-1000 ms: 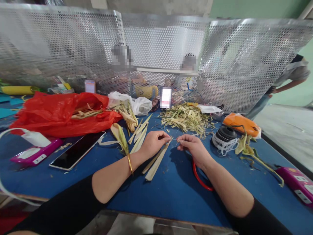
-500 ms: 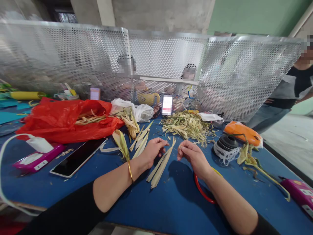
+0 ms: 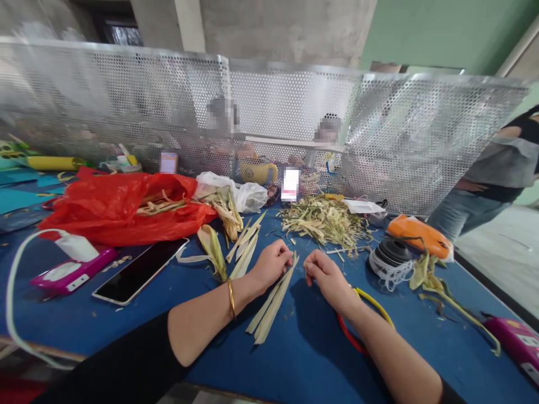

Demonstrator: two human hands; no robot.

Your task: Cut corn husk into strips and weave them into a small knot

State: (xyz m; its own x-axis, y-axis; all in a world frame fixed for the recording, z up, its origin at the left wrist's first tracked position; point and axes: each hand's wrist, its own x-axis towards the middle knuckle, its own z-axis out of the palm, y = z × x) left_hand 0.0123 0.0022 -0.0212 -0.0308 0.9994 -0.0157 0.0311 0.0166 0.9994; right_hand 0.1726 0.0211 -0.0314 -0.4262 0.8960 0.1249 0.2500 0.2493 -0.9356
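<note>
My left hand (image 3: 274, 262) is closed, pinching the narrow top end of a few pale dried corn husk strips (image 3: 273, 306). Their wider ends hang down toward the front of the blue table (image 3: 202, 350). Just to the right, my right hand (image 3: 322, 270) has its thumb and fingers pressed together; whatever is between them is too fine to make out. Under the right forearm lies a tool with a yellow and red looped handle (image 3: 379, 307), partly hidden. More loose husk strips (image 3: 245, 252) and a greenish husk (image 3: 213, 252) lie left of my left hand.
A heap of shredded husk (image 3: 324, 221) lies behind my hands. Left are a red plastic bag (image 3: 105, 205), a phone (image 3: 141, 272) and a purple power strip (image 3: 73, 275). Right are a black spool with white cord (image 3: 389, 258) and an orange packet (image 3: 419, 235). A perforated metal screen (image 3: 290, 101) stands behind.
Both hands have come slightly nearer to me, and the husk strips have moved down with the left hand. The camera view has shifted a little. A person at the right has moved slightly.
</note>
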